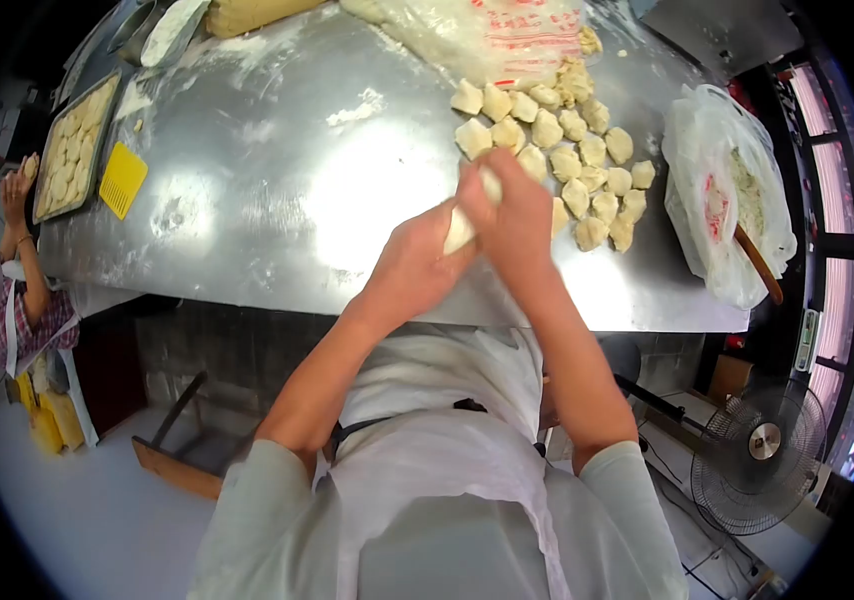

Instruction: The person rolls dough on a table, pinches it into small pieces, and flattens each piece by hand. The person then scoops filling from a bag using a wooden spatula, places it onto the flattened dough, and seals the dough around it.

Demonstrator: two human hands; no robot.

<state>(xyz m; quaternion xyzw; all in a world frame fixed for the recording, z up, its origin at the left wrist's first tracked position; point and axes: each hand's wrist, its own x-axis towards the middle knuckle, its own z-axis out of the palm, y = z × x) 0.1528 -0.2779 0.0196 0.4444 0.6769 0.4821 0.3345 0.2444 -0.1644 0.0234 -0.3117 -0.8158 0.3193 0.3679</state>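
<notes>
**Dough strip [459,232], gripped**

Left hand [415,258] and right hand [514,218] close round it above the worktop [247,220]; probably soft, light and stretchy, it suits gentle gripping along its length. Dough pieces [546,130] lie farther across the worktop.

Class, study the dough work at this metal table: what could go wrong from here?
The dough gripped by the left hand and right hand might tear unevenly.
The cut pieces lie crowded, some touching, so they could stick together.
The wooden handle juts from the plastic bag; a passing arm might knock it.
</notes>
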